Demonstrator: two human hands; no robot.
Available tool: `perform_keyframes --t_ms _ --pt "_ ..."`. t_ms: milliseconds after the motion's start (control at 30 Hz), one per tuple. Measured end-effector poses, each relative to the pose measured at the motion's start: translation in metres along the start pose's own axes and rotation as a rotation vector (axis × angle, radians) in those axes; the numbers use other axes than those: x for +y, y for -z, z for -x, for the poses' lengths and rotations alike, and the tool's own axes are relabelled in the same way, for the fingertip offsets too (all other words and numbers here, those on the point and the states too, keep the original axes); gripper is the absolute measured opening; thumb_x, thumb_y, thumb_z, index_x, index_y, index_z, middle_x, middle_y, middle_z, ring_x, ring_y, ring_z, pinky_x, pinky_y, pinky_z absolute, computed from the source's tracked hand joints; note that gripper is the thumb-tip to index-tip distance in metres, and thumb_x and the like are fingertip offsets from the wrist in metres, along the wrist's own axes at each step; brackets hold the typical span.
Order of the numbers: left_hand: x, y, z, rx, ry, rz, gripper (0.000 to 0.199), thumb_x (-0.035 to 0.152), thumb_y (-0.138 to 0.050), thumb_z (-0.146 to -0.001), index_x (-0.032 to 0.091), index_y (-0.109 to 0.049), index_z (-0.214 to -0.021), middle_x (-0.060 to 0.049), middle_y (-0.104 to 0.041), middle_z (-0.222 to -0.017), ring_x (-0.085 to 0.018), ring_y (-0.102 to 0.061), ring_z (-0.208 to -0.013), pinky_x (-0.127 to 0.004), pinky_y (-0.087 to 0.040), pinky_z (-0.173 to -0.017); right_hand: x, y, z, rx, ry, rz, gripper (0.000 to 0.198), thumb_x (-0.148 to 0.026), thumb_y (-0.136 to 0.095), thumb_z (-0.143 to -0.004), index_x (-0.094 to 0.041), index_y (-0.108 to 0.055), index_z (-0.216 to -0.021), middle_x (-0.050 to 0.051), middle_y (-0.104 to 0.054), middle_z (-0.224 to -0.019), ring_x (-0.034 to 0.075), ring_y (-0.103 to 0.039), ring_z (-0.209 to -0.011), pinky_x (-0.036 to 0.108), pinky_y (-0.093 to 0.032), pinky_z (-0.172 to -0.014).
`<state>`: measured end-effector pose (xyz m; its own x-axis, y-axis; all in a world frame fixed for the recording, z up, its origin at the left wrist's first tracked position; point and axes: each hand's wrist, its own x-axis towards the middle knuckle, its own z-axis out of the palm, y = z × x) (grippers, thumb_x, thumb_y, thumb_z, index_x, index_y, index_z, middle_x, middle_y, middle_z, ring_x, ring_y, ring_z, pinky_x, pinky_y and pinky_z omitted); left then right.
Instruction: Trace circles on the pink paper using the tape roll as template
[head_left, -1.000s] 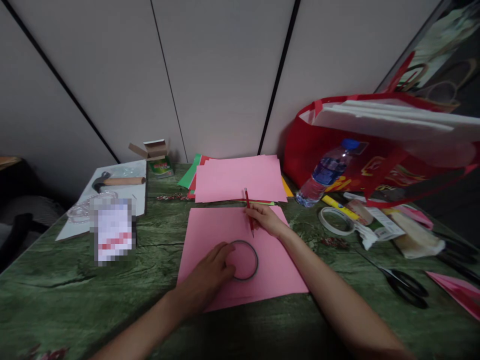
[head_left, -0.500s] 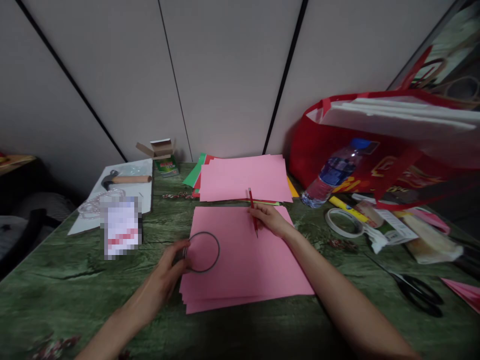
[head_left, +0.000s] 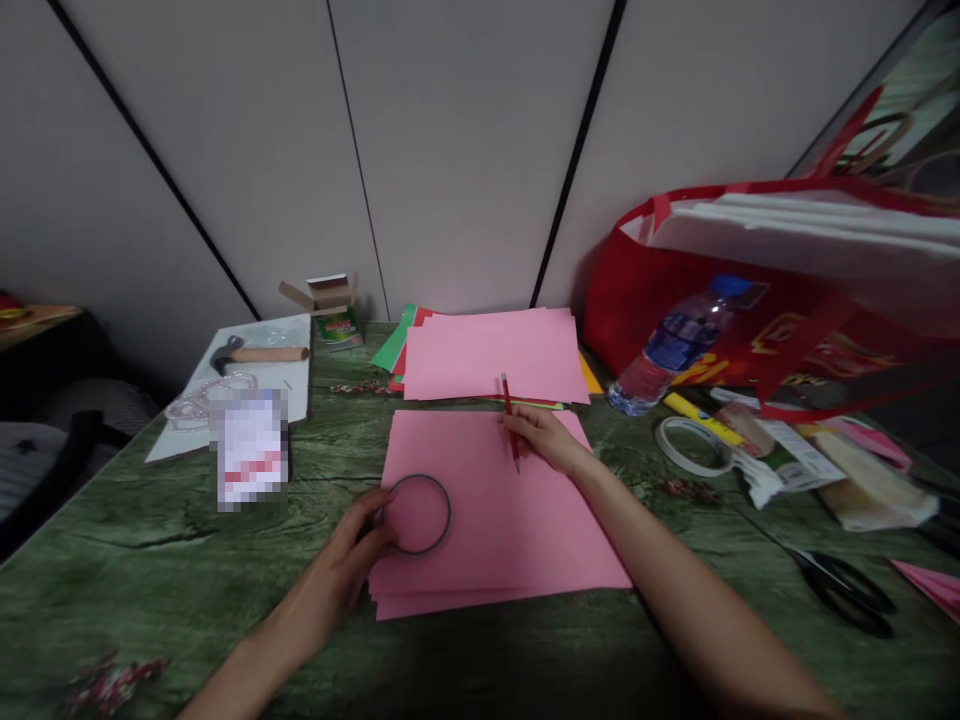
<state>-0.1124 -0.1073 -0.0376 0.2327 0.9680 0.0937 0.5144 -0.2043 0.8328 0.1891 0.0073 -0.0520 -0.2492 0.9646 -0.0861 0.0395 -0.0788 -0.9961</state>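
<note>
My left hand (head_left: 351,552) has its thumb and fingers closed on the left edge of a thin grey ring (head_left: 448,514). The ring is over the left part of a stack of pink paper sheets (head_left: 499,540), and pink shows through its middle. Between the thumb and fingers of my right hand (head_left: 547,440) is a red pencil (head_left: 508,398), tilted, its dark tip pointing down toward the paper. Whether the tip touches the sheet I cannot tell. That hand rests at the paper's upper right.
Behind lie more pink sheets (head_left: 491,355) over coloured paper. On the left are a hammer (head_left: 270,354), a small box (head_left: 339,328) and a pixelated rectangle (head_left: 251,450). To the right are a bottle (head_left: 675,340), a red bag (head_left: 630,270), a tape roll (head_left: 664,450) and scissors (head_left: 847,590).
My left hand and the ring have shifted slightly to the right and toward me over the paper. My right hand holds the pencil in nearly the same place. The view has shifted a little.
</note>
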Motion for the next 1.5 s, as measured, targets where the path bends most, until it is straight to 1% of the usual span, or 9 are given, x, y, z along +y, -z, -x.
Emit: perform_keyframes --t_ms 100,267,400,567,833,967,1167,1300,1500 --pt "-0.004 0.002 0.000 -0.056 -0.156 -0.048 0.032 0.028 -0.040 -0.092 0.027 -0.053 -0.121 -0.007 -0.054 -0.126 -0.021 -0.058 -0.105 -0.031 -0.054 -0.078 -0.001 0.000 0.000 0.001 0.008 0.006 0.036 -0.050 -0.063 -0.072 -0.020 -0.045 -0.064 -0.009 -0.046 -0.048 0.007 -0.044 -0.039 0.021 -0.030 -0.041" --pt "-0.018 0.004 -0.003 0.070 -0.356 -0.277 0.040 0.025 -0.051 -0.089 0.029 -0.045 -0.127 -0.007 -0.048 -0.130 -0.024 -0.049 -0.119 -0.043 -0.045 -0.097 -0.001 0.000 0.001 0.005 0.006 0.017 0.035 -0.051 -0.063 -0.072 -0.020 -0.047 -0.066 -0.008 -0.047 -0.049 0.007 -0.045 -0.039 0.021 -0.032 -0.041" --pt "-0.026 0.001 -0.007 0.168 -0.329 -0.195 0.058 0.034 -0.057 -0.085 0.030 -0.031 -0.136 -0.009 -0.042 -0.133 -0.027 -0.048 -0.120 -0.042 -0.051 -0.090 0.000 0.000 0.001 0.003 0.013 0.023 0.035 -0.050 -0.063 -0.073 -0.019 -0.049 -0.067 -0.008 -0.049 -0.050 0.007 -0.045 -0.038 0.021 -0.031 -0.040" --pt "-0.031 -0.003 -0.003 0.259 -0.226 -0.125 0.066 0.043 -0.066 -0.077 0.032 -0.033 -0.134 -0.009 -0.045 -0.128 -0.026 -0.059 -0.105 -0.041 -0.055 -0.083 -0.001 -0.001 0.003 0.010 0.009 0.029 0.035 -0.051 -0.063 -0.072 -0.019 -0.050 -0.067 -0.007 -0.050 -0.050 0.008 -0.045 -0.039 0.021 -0.032 -0.040" --pt "-0.033 -0.008 0.005 0.256 -0.133 0.067 0.062 0.037 -0.068 -0.075 0.031 -0.037 -0.128 -0.006 -0.055 -0.116 -0.020 -0.067 -0.081 -0.038 -0.059 -0.073 -0.013 -0.005 0.003 0.021 -0.030 -0.002 0.032 -0.048 -0.066 -0.069 -0.018 -0.053 -0.068 -0.007 -0.049 -0.051 0.008 -0.045 -0.045 0.022 -0.034 -0.046" --pt "-0.031 -0.009 0.006 0.218 -0.099 0.094 0.061 0.033 -0.070 -0.073 0.030 -0.039 -0.125 -0.006 -0.058 -0.114 -0.020 -0.067 -0.082 -0.039 -0.058 -0.075 -0.020 -0.017 0.006 -0.031 -0.080 0.010 0.029 -0.043 -0.067 -0.069 -0.017 -0.055 -0.067 -0.006 -0.051 -0.054 0.007 -0.045 -0.048 0.022 -0.034 -0.048" --pt "-0.031 -0.011 0.009 0.135 -0.077 0.011 0.060 0.027 -0.070 -0.072 0.028 -0.041 -0.125 -0.005 -0.059 -0.113 -0.021 -0.066 -0.089 -0.039 -0.056 -0.079 -0.033 -0.045 0.021 -0.130 -0.260 -0.060 0.025 -0.039 -0.064 -0.074 -0.016 -0.054 -0.078 -0.003 -0.058 -0.060 0.010 -0.057 -0.054 0.024 -0.045 -0.055" --pt "-0.032 -0.011 0.010 0.076 -0.217 -0.183 0.046 0.027 -0.067 -0.076 0.026 -0.048 -0.118 -0.006 -0.058 -0.114 -0.022 -0.061 -0.100 -0.039 -0.052 -0.087 -0.042 -0.057 0.029 -0.237 -0.334 -0.086 0.023 -0.038 -0.062 -0.078 -0.017 -0.053 -0.083 0.000 -0.061 -0.062 0.013 -0.062 -0.057 0.026 -0.049 -0.055" --pt "-0.019 -0.007 0.005 -0.001 -0.532 -0.314 0.012 0.025 -0.053 -0.089 0.020 -0.056 -0.099 -0.006 -0.057 -0.104 -0.019 -0.055 -0.103 -0.031 -0.049 -0.087 -0.039 -0.065 0.031 -0.246 -0.300 -0.110 0.025 -0.038 -0.067 -0.074 -0.017 -0.055 -0.077 -0.004 -0.054 -0.063 0.009 -0.057 -0.054 0.023 -0.049 -0.050"
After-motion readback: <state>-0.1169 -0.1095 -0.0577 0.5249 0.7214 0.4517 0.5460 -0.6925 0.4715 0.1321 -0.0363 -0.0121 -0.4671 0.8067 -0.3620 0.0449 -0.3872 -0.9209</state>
